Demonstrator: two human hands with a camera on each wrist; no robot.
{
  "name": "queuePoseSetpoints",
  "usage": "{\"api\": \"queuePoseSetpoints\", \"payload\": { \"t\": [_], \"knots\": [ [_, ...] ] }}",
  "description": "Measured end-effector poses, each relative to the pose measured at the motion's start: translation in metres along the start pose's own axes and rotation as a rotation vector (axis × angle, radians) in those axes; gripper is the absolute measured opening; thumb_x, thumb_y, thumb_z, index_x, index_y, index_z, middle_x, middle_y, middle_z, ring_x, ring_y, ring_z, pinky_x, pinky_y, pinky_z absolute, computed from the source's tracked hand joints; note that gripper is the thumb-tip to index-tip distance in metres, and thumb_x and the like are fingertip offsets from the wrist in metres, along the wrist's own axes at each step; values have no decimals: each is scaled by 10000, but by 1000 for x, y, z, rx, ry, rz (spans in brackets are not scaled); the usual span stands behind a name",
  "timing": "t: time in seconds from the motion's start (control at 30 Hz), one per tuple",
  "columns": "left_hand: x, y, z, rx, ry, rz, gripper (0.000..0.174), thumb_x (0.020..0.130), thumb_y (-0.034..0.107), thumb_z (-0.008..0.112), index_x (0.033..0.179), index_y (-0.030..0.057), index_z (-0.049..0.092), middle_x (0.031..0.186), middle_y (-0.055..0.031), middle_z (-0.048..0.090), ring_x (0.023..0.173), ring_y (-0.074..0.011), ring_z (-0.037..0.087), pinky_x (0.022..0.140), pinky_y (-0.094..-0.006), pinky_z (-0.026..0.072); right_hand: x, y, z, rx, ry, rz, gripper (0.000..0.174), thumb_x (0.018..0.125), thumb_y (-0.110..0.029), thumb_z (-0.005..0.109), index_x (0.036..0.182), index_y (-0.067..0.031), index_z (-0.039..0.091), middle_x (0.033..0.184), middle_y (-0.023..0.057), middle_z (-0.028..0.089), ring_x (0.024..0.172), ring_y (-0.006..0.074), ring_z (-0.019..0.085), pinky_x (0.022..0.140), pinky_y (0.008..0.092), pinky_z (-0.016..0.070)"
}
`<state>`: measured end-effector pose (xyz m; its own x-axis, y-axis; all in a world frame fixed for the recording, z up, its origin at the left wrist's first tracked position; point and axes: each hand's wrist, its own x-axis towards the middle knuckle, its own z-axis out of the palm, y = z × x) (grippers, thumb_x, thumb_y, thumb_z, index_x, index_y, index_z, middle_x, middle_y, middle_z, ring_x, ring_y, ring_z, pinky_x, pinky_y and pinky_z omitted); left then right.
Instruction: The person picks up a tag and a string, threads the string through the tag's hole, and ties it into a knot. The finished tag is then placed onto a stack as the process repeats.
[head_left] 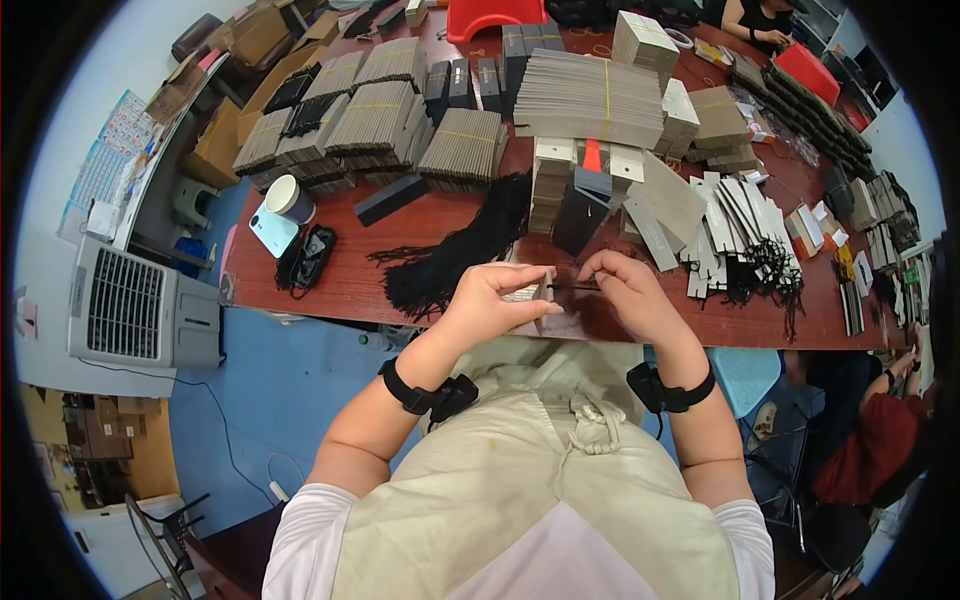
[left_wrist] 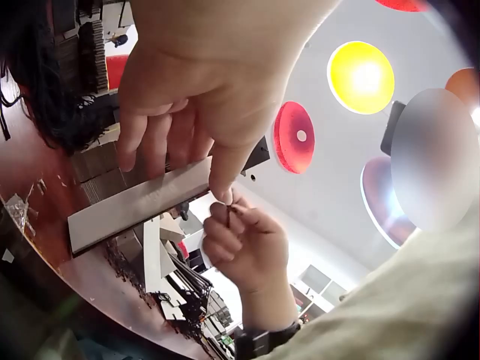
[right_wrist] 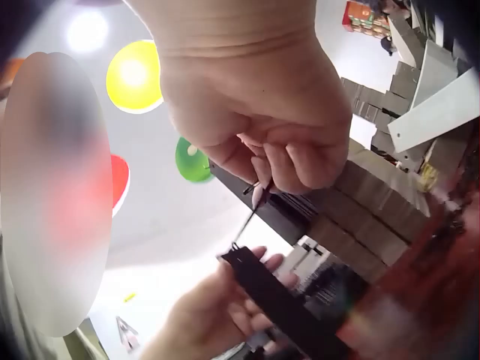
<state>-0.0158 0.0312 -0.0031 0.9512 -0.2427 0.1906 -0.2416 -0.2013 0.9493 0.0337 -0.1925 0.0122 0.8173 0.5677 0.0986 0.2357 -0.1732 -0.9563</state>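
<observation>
My left hand (head_left: 497,298) holds a long narrow strip (left_wrist: 142,208), pale on one face and dark on the other, between thumb and fingers. In the right wrist view the strip's dark face (right_wrist: 274,300) shows, with a thin black cord (right_wrist: 249,219) at its end. My right hand (head_left: 632,292) pinches that cord with curled fingers, and it runs taut between the two hands just above the table's front edge. A heap of loose black cords (head_left: 450,255) lies on the table beyond the left hand.
Strips with black cords (head_left: 735,225) lie at the right of the red-brown table (head_left: 340,285). Banded grey stacks (head_left: 590,95) and dark boxes (head_left: 582,210) stand ahead. A paper cup (head_left: 287,200) and a phone (head_left: 272,232) are at left. Another person (head_left: 765,25) sits across.
</observation>
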Motion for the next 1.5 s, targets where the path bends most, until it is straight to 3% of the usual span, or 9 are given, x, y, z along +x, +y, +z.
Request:
{"api": "queuePoseSetpoints", "payload": {
  "t": [0.2,0.3,0.7,0.87,1.03,1.17,1.3,1.43,1.5],
  "knots": [
    [-1,-14,1,-162,79,9,420,650,102,807,1036,18,664,997,-97,675,889,-152,630,794,-269,486,1,-12,4,-134,-75,-4,206,851,-146,569,729,20,565,711,68,559,636,129,490,573,279,402],
    [0,-3,0,81,68,162,413,644,128,812,1015,16,669,981,-104,677,873,-175,638,785,-279,490,3,-13,4,-128,-51,-7,243,844,-153,595,680,19,544,664,43,523,604,110,458,538,273,377],
    [9,50,-10,105,96,78,401,609,90,806,987,50,680,942,-102,671,856,-188,635,735,-271,501,-4,-44,-9,67,-44,-194,242,817,-70,599,628,-1,464,604,-11,376,574,74,342,508,266,283],
    [7,54,-1,312,92,301,380,620,105,795,978,54,679,934,-107,666,824,-228,640,722,-298,519,-19,-37,-4,134,74,-13,240,806,-52,600,610,-9,467,604,-6,388,565,86,345,513,271,284],
    [10,65,15,466,15,266,375,613,65,751,980,47,674,912,-91,660,799,-222,646,682,-320,539,-28,-66,-1,166,-124,-220,249,831,-66,566,612,-7,462,581,29,398,561,133,373,521,290,313],
    [19,64,21,650,28,382,372,606,77,735,972,51,674,908,-89,655,763,-235,643,672,-326,535,-24,-59,0,-251,211,61,289,814,-269,643,750,-8,535,638,72,503,579,186,471,537,313,393],
    [16,50,31,631,34,422,370,627,127,749,979,46,669,906,-83,656,780,-242,638,687,-335,523,-28,-26,3,-117,18,144,304,825,-288,629,770,4,563,663,129,565,594,233,525,563,330,428],
    [7,31,23,642,154,392,217,668,194,739,842,77,683,782,-71,641,716,-262,621,661,-367,501,-48,-33,-55,-134,42,335,195,833,-183,600,738,-14,580,608,14,536,563,100,481,517,261,390],
    [-9,7,-8,664,72,163,143,690,172,722,783,70,685,733,-84,630,695,-274,612,642,-365,495,-67,-27,-104,-38,287,398,135,829,-178,615,759,-63,603,619,-42,521,525,31,471,463,189,354]
  ]
}}
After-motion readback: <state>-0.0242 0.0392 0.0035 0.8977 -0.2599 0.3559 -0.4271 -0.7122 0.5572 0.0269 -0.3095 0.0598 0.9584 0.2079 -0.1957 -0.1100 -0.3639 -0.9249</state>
